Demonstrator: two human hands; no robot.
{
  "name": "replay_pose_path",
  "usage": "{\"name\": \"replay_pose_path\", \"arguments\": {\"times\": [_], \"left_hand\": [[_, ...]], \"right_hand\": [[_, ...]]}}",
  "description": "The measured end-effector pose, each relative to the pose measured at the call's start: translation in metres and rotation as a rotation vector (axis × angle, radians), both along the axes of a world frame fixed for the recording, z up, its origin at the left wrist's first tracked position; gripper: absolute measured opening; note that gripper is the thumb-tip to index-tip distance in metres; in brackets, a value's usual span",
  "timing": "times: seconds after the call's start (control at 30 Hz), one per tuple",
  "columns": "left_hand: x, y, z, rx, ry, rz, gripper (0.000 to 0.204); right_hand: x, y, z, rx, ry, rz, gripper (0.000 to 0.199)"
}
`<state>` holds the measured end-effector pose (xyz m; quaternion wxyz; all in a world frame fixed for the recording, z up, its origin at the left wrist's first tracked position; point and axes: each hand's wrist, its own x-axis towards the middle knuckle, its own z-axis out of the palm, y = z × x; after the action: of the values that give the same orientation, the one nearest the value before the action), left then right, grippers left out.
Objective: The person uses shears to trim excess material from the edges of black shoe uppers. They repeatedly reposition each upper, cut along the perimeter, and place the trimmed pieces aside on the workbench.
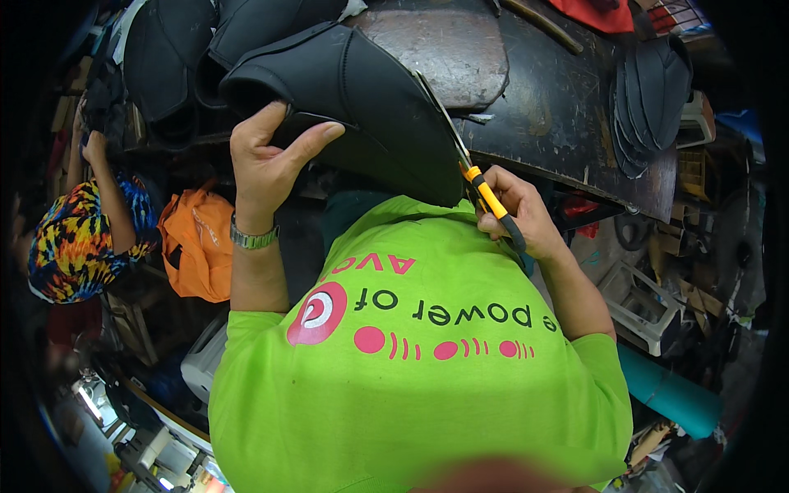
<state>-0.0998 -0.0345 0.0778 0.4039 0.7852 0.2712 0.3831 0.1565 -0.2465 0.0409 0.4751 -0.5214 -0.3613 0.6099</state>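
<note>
My left hand (265, 168) is closed on a black stitched shoe upper (374, 103), its index finger hooked into the opening and the thumb outside. A raised seam runs down the piece, which is tilted over the table's near edge. In my right hand (530, 212) is a pair of scissors (486, 191) with yellow and black handles. Their metal blades point up and away, lying along the right edge of the upper. Whether the blades are parted cannot be made out, and the handle loops are partly hidden by my fingers.
More black uppers (168, 66) lie at the table's far left. A dark, worn table (567, 123) carries a grey slab (444, 49) and a stack of black cut pieces (653, 99) at right. Another person (90, 238) works at left, near an orange cloth bag (197, 242).
</note>
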Motion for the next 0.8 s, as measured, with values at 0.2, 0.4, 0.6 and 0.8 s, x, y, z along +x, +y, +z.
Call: {"name": "replay_pose_path", "arguments": {"times": [0.2,0.4,0.6,0.8], "left_hand": [[0.002,0.002,-0.007,-0.016,-0.031,-0.014,0.034],[0.002,-0.001,-0.001,-0.029,0.013,-0.042,0.027],[0.007,-0.007,-0.002,-0.062,-0.015,-0.102,0.022],[0.006,-0.004,-0.008,-0.112,-0.019,-0.108,0.018]], "right_hand": [[0.0,-0.003,-0.001,-0.061,0.136,-0.022,0.034],[-0.001,0.002,0.002,-0.14,0.07,0.035,0.035],[0.0,0.012,0.006,-0.057,0.022,0.005,0.038],[0.0,0.009,0.004,-0.089,0.131,0.023,0.032]]}}
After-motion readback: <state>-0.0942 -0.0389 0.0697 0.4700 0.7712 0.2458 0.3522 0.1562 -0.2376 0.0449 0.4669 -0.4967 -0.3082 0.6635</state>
